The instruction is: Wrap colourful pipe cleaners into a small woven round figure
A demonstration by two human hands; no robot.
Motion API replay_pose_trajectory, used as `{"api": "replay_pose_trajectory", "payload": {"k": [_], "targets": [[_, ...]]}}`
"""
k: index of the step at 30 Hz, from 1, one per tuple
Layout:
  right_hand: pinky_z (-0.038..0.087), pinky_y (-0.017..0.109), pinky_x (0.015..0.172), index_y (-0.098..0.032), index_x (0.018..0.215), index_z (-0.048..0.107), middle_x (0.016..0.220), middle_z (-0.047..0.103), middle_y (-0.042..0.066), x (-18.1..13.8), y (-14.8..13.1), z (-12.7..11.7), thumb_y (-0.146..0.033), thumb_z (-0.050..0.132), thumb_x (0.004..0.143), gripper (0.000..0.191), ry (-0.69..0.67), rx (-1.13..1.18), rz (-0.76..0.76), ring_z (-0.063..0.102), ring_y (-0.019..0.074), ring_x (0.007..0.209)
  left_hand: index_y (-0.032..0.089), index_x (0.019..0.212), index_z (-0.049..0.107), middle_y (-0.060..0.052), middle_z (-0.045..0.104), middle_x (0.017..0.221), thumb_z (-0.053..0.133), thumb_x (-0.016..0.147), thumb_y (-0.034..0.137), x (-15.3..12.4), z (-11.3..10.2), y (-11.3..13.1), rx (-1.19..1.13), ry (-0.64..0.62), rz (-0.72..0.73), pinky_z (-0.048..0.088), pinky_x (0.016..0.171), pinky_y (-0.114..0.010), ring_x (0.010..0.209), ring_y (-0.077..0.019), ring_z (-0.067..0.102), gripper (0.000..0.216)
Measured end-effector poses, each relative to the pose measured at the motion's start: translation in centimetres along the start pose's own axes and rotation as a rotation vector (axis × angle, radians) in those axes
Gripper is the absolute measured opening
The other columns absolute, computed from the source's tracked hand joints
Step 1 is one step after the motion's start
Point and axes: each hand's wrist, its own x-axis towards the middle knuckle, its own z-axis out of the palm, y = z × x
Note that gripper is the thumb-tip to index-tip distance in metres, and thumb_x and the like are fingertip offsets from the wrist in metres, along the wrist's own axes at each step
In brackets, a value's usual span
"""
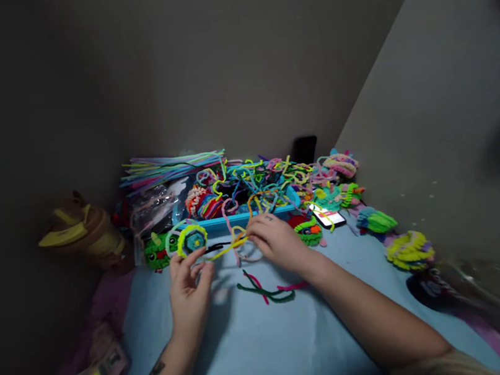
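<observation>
Forearms frame mid-picture work: left hand pinches woven disc, right hand closed on its loose yellow pipe cleaner; weaving unfinished.

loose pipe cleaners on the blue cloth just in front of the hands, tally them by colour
Dark green pipe cleaner: 1
Pink pipe cleaner: 1
Yellow pipe cleaner, pinched in the right hand and running to the round woven piece at the left hand: 1
Total: 3, not counting the tangled heap in the blue tray, too knotted to count.
</observation>
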Motion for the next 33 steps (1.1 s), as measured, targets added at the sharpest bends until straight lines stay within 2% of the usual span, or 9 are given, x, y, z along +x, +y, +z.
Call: {"api": "replay_pose_trajectory", "payload": {"k": [3,7,15,20,23,24,26,30,33], "targets": [[0.045,0.029,0.079,-0.019,0.091,0.063,0.091,0.068,0.006,-0.5,-1.8,0.6,-0.014,0.05,0.09,0.014,-0.068,0.004,-0.105,0.058,0.0189,0.089,0.026,0.094,0.076,-0.005,0.048,0.097,0.073,0.069,0.039,-0.2,0.2,0.3,0.116,-0.069,0.053,0.05,0.086,-0.034,0.094,-0.0206,0.054,0.029],[0.045,0.029,0.074,-0.018,0.092,0.062,0.087,0.068,0.008,-0.9,-2.7,1.2,-0.016,0.046,0.092,0.017,-0.046,-0.008,-0.189,0.06,0.0194,0.084,0.025,0.077,0.078,-0.007,0.055,0.094,0.067,0.073,0.041,-0.1,0.2,0.2,0.21,-0.134,0.102,0.043,0.096,-0.042,0.101,-0.0266,0.053,0.019],[0.046,0.031,0.076,-0.019,0.095,0.064,0.088,0.069,0.009,-1.0,-2.5,2.2,-0.017,0.044,0.092,0.019,-0.027,-0.035,-0.204,0.059,0.0207,0.085,0.023,0.072,0.076,-0.009,0.059,0.097,0.069,0.071,0.038,-0.7,0.8,0.0,0.155,-0.211,0.111,0.044,0.093,-0.039,0.102,-0.0271,0.055,0.016],[0.047,0.037,0.087,-0.018,0.106,0.063,0.104,0.069,0.011,-0.3,-1.0,-1.0,-0.018,0.046,0.091,0.023,0.091,0.03,-0.149,0.059,0.0233,0.099,0.022,0.07,0.071,-0.006,0.057,0.085,0.063,0.077,0.038,-0.4,0.4,0.5,0.178,-0.128,0.114,0.043,0.087,-0.035,0.092,-0.0236,0.055,0.019],[0.045,0.04,0.09,-0.021,0.102,0.064,0.102,0.068,0.009,-0.4,0.5,-4.0,-0.022,0.048,0.091,0.02,0.254,0.049,0.094,0.059,0.0239,0.101,0.021,0.07,0.068,-0.003,0.057,0.081,0.061,0.081,0.041,0.2,-0.3,0.2,0.117,0.021,0.068,0.04,0.091,-0.033,0.093,-0.0219,0.055,0.024],[0.045,0.04,0.09,-0.021,0.1,0.065,0.1,0.067,0.008,-0.7,0.7,-4.7,-0.023,0.05,0.09,0.018,0.223,0.052,0.143,0.06,0.0237,0.1,0.021,0.071,0.068,-0.003,0.058,0.081,0.06,0.082,0.043,0.5,-0.5,-0.1,0.078,0.051,0.044,0.039,0.092,-0.032,0.092,-0.0209,0.055,0.026],[0.045,0.04,0.092,-0.021,0.101,0.065,0.103,0.066,0.008,-2.0,0.3,-4.9,-0.027,0.059,0.085,0.018,0.02,0.083,0.14,0.059,0.0236,0.101,0.019,0.076,0.068,-0.002,0.061,0.082,0.06,0.082,0.044,0.9,-0.7,-0.8,-0.007,0.098,-0.013,0.04,0.089,-0.029,0.087,-0.0182,0.056,0.027],[0.038,0.049,0.104,-0.024,0.133,0.049,0.143,0.043,0.015,-5.7,-2.4,-1.9,-0.037,0.079,0.067,0.074,-0.425,0.035,0.168,0.04,0.0333,0.131,0.018,0.081,0.069,-0.002,0.065,0.083,0.061,0.081,0.046,1.4,-0.6,-1.9,-0.138,0.142,-0.088,0.042,0.079,-0.025,0.083,-0.0156,0.056,0.029],[0.035,0.051,0.107,-0.024,0.131,0.051,0.146,0.04,0.016,-8.0,-3.3,0.8,-0.032,0.079,0.068,0.07,-0.452,-0.03,0.231,0.035,0.0344,0.136,0.018,0.081,0.069,-0.002,0.066,0.082,0.064,0.079,0.047,1.4,-0.5,-1.9,-0.176,0.151,-0.114,0.044,0.075,-0.025,0.081,-0.0154,0.057,0.03]]}}
